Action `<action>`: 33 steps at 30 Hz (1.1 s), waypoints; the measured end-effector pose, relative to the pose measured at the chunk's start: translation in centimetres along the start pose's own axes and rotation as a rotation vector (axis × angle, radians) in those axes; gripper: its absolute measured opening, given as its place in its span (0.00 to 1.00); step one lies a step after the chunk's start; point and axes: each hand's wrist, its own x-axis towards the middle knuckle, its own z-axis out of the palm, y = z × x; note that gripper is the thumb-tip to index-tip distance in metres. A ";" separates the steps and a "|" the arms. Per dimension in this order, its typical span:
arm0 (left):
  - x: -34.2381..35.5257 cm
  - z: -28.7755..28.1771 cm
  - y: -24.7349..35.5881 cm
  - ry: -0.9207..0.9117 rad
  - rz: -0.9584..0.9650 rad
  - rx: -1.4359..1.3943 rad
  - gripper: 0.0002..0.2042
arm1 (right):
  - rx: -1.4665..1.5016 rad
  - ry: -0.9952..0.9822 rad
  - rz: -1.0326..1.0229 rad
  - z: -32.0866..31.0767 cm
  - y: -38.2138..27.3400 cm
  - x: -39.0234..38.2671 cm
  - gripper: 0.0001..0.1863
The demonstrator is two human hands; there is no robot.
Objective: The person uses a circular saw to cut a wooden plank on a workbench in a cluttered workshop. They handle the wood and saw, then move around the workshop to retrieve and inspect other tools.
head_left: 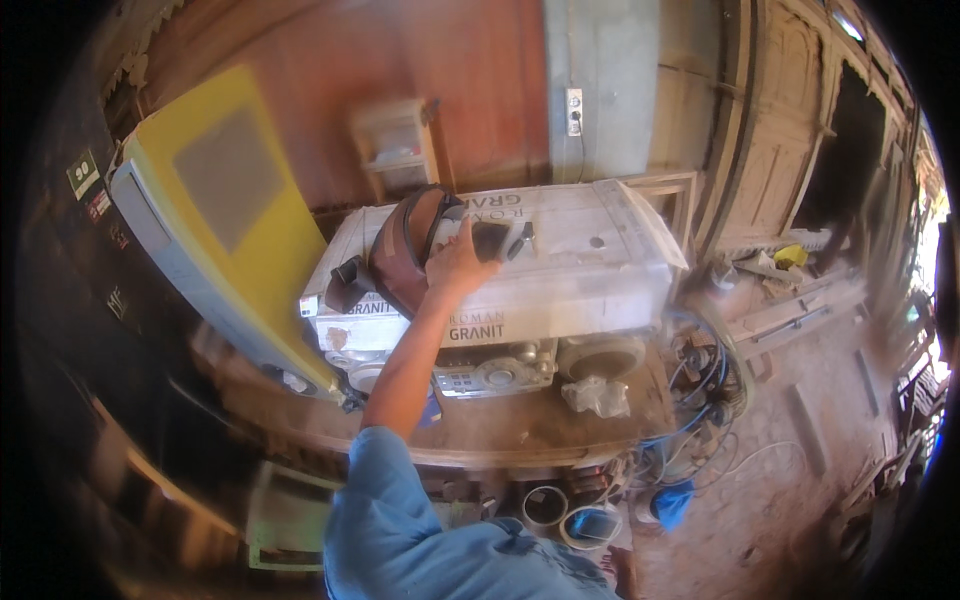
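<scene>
My left hand [460, 260] reaches to the top of a long white, printed cardboard box [600, 255], fingers bent onto a brown and black helmet-like mask [398, 262] with a dark window. The fingers appear to grip its pale part beside the window, though their exact hold is hard to make out. The mask lies on the left half of the box, a black strap-like piece at its left. Under the box sits silver audio equipment [500, 375] with round speakers. My right hand is not visible.
A yellow panel [270, 250] leans at the left. A wooden table [520, 435] bears the equipment and a crumpled plastic bag [595, 396]. Coiled cables [705, 370], planks [810, 420] and a blue item [672, 505] lie to the right. A small shelf [395, 150] stands behind the box.
</scene>
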 end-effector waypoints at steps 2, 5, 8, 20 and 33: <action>-0.1 0.0 -0.1 0.010 0.008 -0.015 0.55 | 0.004 -0.007 -0.004 0.1 0.1 -0.1 0.16; -0.2 0.0 -0.2 0.044 0.016 -0.031 0.55 | -0.015 0.023 -0.003 0.2 0.3 -0.2 0.16; -0.2 0.1 -0.1 0.051 0.023 -0.053 0.55 | -0.021 0.038 0.001 0.3 0.5 -0.3 0.16; -1.7 -0.2 1.8 0.258 0.211 0.070 0.50 | -0.005 0.092 0.007 0.2 0.8 -1.0 0.17; -3.9 -0.2 0.3 0.603 0.392 -0.074 0.45 | -0.052 0.065 0.026 -0.9 1.8 0.2 0.14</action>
